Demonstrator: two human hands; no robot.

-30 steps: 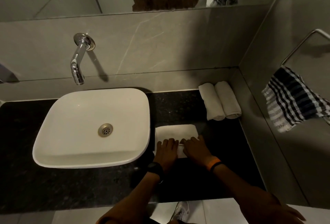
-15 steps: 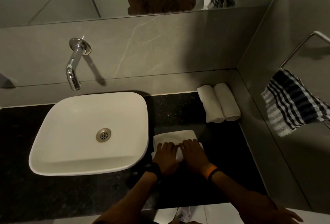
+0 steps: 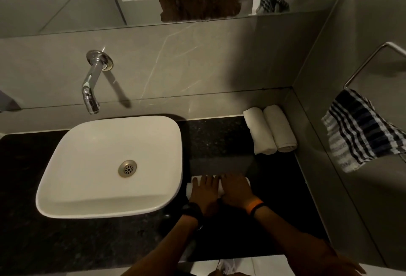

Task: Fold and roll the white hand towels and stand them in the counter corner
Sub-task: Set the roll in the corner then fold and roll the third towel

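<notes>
The dark counter [image 3: 219, 135] holds a big white sink [image 3: 109, 165]. Right of the sink, in the back corner, two rolled towels [image 3: 270, 130] lie side by side, touching. Just right of the sink's front, the left hand [image 3: 204, 192] and right hand [image 3: 236, 189] press flat on a white towel roll [image 3: 220, 185].

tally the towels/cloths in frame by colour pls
White hand towels: 3. Two rolled in the counter corner, one under the left hand and right hand at
Checked dark-and-white cloth on the wall rail: 1
Total: 4
</notes>
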